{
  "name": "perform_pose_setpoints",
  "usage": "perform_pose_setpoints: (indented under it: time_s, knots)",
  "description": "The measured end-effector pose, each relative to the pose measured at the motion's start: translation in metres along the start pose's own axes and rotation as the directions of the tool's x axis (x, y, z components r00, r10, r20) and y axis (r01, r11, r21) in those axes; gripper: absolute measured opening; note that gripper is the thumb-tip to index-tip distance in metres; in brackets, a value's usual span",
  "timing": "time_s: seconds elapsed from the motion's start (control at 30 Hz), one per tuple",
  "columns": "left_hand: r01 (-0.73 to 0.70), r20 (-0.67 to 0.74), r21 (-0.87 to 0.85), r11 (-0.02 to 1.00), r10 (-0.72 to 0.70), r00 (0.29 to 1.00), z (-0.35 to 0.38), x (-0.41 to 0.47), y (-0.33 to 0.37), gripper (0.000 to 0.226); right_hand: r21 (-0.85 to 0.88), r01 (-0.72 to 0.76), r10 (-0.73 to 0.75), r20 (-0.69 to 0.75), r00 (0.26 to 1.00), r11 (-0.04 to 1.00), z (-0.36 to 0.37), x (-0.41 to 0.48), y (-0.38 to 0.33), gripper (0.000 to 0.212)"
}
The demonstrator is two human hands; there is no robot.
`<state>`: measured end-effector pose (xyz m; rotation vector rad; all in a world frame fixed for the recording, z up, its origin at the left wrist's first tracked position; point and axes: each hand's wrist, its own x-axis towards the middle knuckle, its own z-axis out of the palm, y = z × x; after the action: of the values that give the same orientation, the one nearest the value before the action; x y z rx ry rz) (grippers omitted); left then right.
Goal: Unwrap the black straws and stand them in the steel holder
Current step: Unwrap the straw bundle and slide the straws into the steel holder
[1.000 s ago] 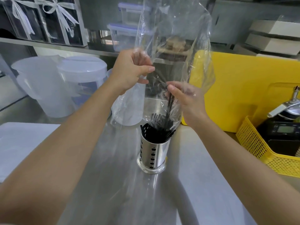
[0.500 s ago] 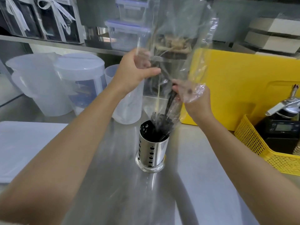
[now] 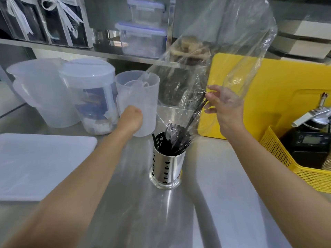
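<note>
A: Straws (image 3: pixel 172 138), black ones, sit mostly inside the steel holder (image 3: pixel 167 168) on the counter (image 3: pixel 223 203), their tops fanned out over the rim. The clear plastic bag (image 3: pixel 223 56) is not off them yet; its lower end drapes down into the holder's mouth.

B: So which step is this?

A: I judge it the tail of the unwrapping. The right hand (image 3: pixel 226 106) pinches the bag, and through the film it seems to grip 1 or 2 straws that lean up out of the bunch. The rest of the bag billows above that hand.

B: And the left hand (image 3: pixel 131 119)?

A: Curled loosely, apart from the bag, just in front of the plastic jug (image 3: pixel 138 102). It holds nothing that I can see, though its fingers face away from the camera.

B: What does the next move call for?

A: Probably letting go of the leaning straws while keeping hold of the film, so the bag lifts clear alone. The left hand could steady the holder, since a tug on the bag might tip it.
</note>
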<state>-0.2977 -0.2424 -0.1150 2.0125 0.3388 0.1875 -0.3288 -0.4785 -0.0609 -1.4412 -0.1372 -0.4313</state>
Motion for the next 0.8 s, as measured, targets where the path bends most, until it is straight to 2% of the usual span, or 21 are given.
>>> perform_pose_setpoints:
  time_s: [0.07,0.17,0.23,0.3,0.43,0.53,0.6,0.67,0.8]
  knots:
    - [-0.092,0.126,0.054,0.994,0.085,0.988,0.0,-0.002,-0.004,0.036,-0.013,0.017,-0.016,0.019,1.0,1.0,0.0,0.0,-0.001,0.016]
    - [-0.216,0.292,0.028,0.976,0.199,0.935,-0.001,-0.007,-0.004,0.044,-0.006,0.033,-0.033,0.0,0.999,0.999,0.0,0.001,0.0,0.015]
    - [-0.265,0.297,0.014,0.964,0.249,0.922,-0.001,-0.009,-0.002,0.05,0.014,0.04,-0.04,-0.007,0.999,0.999,0.0,0.0,-0.001,0.018]
    - [-0.307,0.266,-0.075,0.949,0.316,0.911,0.0,-0.013,0.003,0.053,0.052,0.04,-0.04,-0.004,0.999,0.998,-0.002,0.0,-0.003,0.018]
    - [-0.25,0.253,-0.379,0.891,0.36,0.898,0.004,-0.027,0.014,0.028,0.088,0.029,-0.029,-0.004,1.0,0.996,-0.003,0.002,-0.007,0.017]
    - [-0.129,0.379,-0.47,0.873,0.332,0.864,0.008,-0.037,0.02,0.03,0.092,0.036,-0.037,0.013,0.999,0.995,0.0,0.001,-0.009,0.018]
    - [-0.085,0.459,-0.473,0.877,0.327,0.826,0.012,-0.04,0.023,0.031,0.096,0.037,-0.039,0.015,0.999,0.995,0.003,0.001,-0.01,0.018]
    - [-0.103,0.494,-0.414,0.904,0.318,0.809,0.017,-0.043,0.027,0.025,0.1,0.039,-0.041,0.016,0.999,0.994,0.005,0.001,-0.011,0.018]
    - [-0.166,0.408,-0.339,0.926,0.303,0.861,0.024,-0.039,0.029,0.036,0.108,0.046,-0.05,0.027,0.998,0.993,0.005,0.001,-0.012,0.017]
